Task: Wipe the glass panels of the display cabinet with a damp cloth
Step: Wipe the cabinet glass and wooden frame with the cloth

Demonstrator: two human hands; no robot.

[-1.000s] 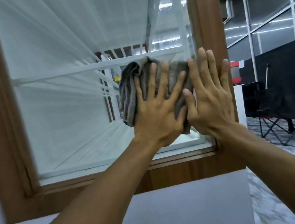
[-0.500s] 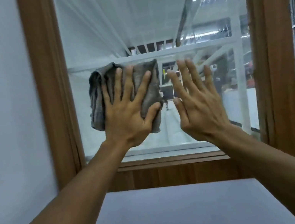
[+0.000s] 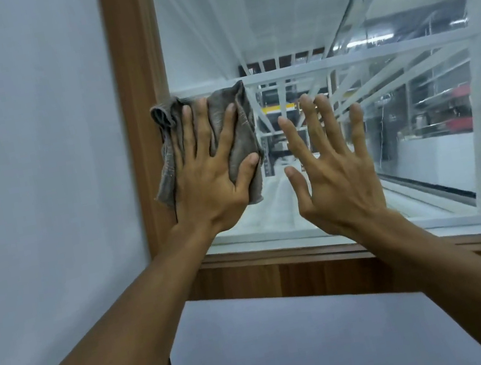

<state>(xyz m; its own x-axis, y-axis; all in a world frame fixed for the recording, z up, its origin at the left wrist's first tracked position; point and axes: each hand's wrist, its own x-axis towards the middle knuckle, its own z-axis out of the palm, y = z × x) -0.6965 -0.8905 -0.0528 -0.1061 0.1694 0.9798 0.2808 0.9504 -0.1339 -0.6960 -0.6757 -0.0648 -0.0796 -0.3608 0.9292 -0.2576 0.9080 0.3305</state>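
Note:
A grey cloth (image 3: 240, 125) is pressed flat against the glass panel (image 3: 284, 15) at its lower left corner, overlapping the brown wooden frame (image 3: 135, 56). My left hand (image 3: 210, 181) lies spread over the cloth, fingers apart, thumb on its right edge. My right hand (image 3: 336, 172) is beside it on the right, fingers spread, palm toward the bare glass, holding nothing. Whether the right palm touches the glass I cannot tell.
A pale wall (image 3: 30, 153) adjoins the frame on the left. Below the wooden sill (image 3: 311, 269) is a grey flat surface (image 3: 308, 346). White shelf bars (image 3: 370, 55) and reflections of ceiling lights show through the glass.
Both hands and the cloth have slid left across the glass, from the right frame post to the left one. My right hand has come off the cloth.

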